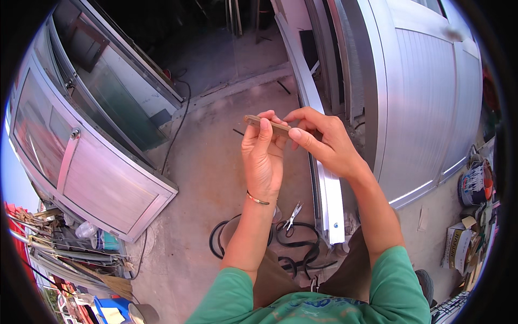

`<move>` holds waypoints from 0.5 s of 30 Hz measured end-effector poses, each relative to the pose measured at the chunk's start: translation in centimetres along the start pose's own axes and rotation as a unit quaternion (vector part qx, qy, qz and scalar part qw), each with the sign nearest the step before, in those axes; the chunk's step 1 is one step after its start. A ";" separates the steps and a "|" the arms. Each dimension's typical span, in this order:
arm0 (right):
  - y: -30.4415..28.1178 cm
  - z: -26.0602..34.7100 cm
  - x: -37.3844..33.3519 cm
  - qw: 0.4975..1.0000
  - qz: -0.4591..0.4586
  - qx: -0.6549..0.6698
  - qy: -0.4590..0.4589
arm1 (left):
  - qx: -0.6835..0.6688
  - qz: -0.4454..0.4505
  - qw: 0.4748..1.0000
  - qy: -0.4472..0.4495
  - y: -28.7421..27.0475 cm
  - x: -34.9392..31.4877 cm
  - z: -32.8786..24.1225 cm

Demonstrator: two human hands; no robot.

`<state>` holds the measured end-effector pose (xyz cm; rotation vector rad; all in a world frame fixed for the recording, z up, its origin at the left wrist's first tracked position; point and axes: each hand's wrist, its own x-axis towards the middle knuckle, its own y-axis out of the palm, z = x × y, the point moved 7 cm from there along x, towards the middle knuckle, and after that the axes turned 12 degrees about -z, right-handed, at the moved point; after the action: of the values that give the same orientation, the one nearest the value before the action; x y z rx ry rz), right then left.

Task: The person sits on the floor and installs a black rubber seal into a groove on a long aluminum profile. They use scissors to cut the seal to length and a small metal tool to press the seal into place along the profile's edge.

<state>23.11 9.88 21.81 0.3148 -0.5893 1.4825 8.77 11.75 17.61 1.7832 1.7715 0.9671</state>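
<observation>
My left hand (261,159) is closed around a short, flat brown strip (270,126) that looks like wood, its thumb lying along the near side. At the strip's right end my right hand (329,141) pinches it between thumb and fingers. Both hands are raised in front of me, above the concrete floor. Just right of them, a long silvery metal profile (329,208) stretches from the doorway toward my knees. Scissors (292,217) with dark handles lie below, beside a loosely coiled black rubber strip (310,251).
A metal door panel (108,173) leans out on the left, with a black cable (181,119) running past it. Larger silvery panels (421,97) stand on the right. A paint-smeared bucket (475,183) and a cardboard box (457,245) sit at right; a broom (110,282) lies lower left.
</observation>
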 end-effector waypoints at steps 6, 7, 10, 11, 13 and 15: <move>0.0 -0.6 -0.2 0.981 -0.064 0.171 0.065 | 0.102 -0.022 0.991 0.089 2.0 -1.5 0.4; -0.1 -0.4 0.0 0.976 -0.072 0.190 0.072 | 0.103 -0.005 0.990 0.093 2.5 -1.5 0.4; -1.1 -1.4 -0.1 0.944 -0.099 0.291 0.117 | 0.142 0.058 0.979 0.131 3.4 -1.8 1.8; -1.3 -1.6 -0.1 0.939 -0.108 0.306 0.110 | 0.163 0.079 0.973 0.142 3.1 -2.0 2.2; -2.6 -1.7 -0.4 0.931 -0.154 0.310 0.111 | 0.237 0.128 0.942 0.201 2.6 -2.0 1.6; -5.6 -1.8 -0.6 0.936 -0.202 0.284 0.050 | 0.315 0.164 0.909 0.219 3.4 -2.8 1.2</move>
<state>28.92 9.86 20.86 0.7576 0.0100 1.2296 12.13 8.93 18.85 2.4762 2.2978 1.0628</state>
